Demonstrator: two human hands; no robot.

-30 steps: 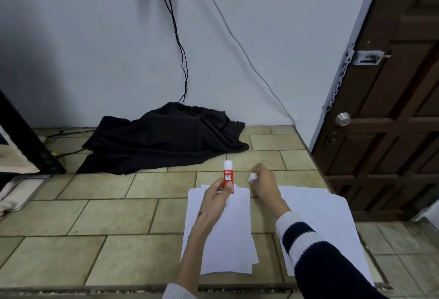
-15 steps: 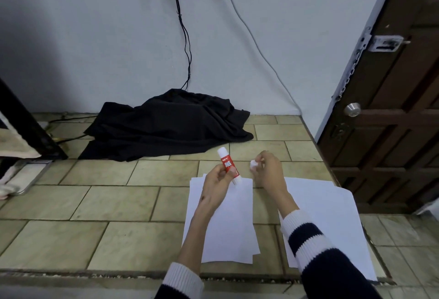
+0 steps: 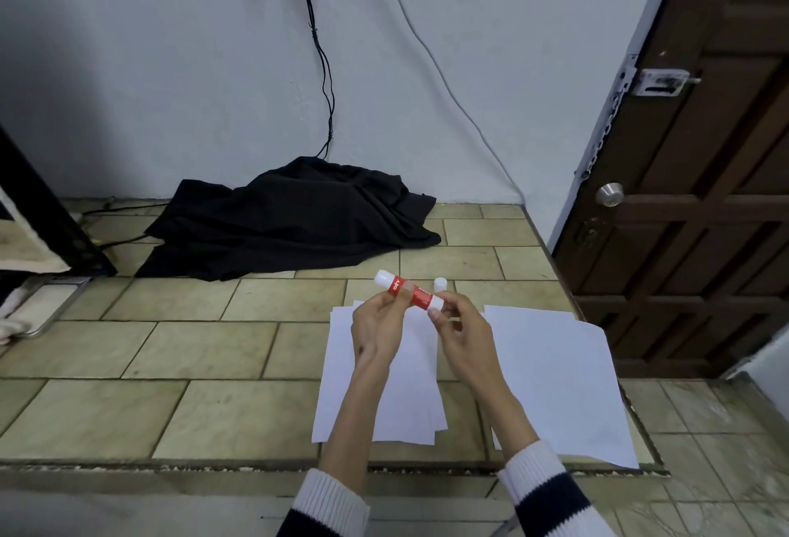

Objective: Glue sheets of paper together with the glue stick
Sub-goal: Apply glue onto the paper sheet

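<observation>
Step in hand, by judgement: preparing the stick, with no glue yet applied.

- Gripped the glue stick around its middle with the left hand, grip closed on the barrel.
- Pinched the near white end of the same stick with the right hand, grip closed there, probably on the twist base.
- Held the stick tilted, close to level, uncapped end pointing left and away, above the far edge of the paper stack near the front edge of the counter.
- Noted the cap just beyond the right hand; cannot tell whether pinched or standing on the counter.
- Left the second stack untouched toward the right edge.

Next move, by judgement: turning the base to raise the glue, then freeing one hand to steady the sheet and bringing the tip down onto the paper.

Compared with half a second before:
- Tipped the stick from a steep lean to nearly level.
- Brought the right hand across from beside the stick onto its end.
- Kept both stacks in place.
</observation>
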